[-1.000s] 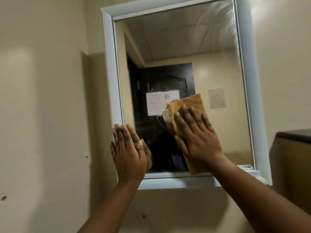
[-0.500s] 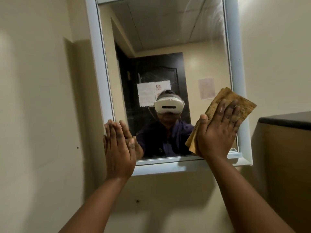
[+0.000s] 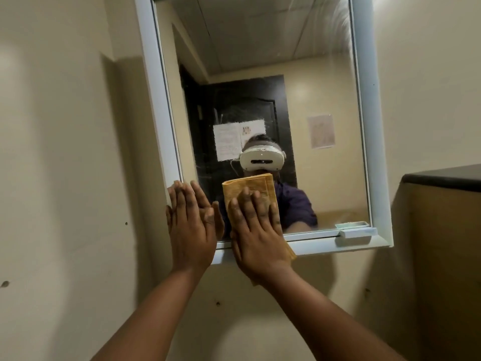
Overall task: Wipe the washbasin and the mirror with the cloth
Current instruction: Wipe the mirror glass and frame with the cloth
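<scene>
two hands flat on the mirror [image 3: 260, 61], low in the centre of the frame. left hand [image 3: 191, 225]: fingers straight and together, palm over the lower left corner of the white frame [image 3: 156, 100]. right hand [image 3: 256, 235]: fingers spread, pressing the orange cloth [image 3: 250, 186] to the glass just beside it, the cloth's lower end overhanging the bottom rail. glass above and to the right uncovered. small white ledge [image 3: 358, 231] at lower right corner. dark-topped cabinet [image 3: 442, 177] at right edge. washbasin not in view.

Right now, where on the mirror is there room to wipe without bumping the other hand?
The glass is bare above the cloth and rightward, up to the mirror frame's right side. The lower left corner is crowded: the left hand lies flat beside the right hand.
</scene>
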